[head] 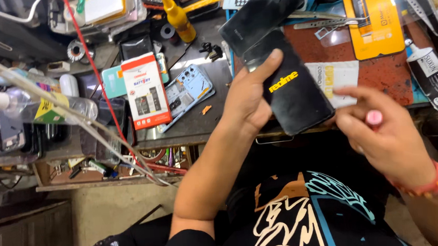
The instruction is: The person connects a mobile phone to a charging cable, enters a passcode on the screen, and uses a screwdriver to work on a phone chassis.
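Head view: your left hand point(251, 102) grips the black phone point(292, 94) by its edge, back cover up, above the workbench point(198, 122) front. Your right hand point(381, 131) pinches a small pink tool point(374, 118) just beside it. The cover looks seated; I'd judge opening hasn't begun, though the seam is hard to read.

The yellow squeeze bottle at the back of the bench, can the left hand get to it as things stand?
Probably not right away. The left hand is gripping the black phone, and the yellow squeeze bottle stands farther back. The bench between them looks open, though.
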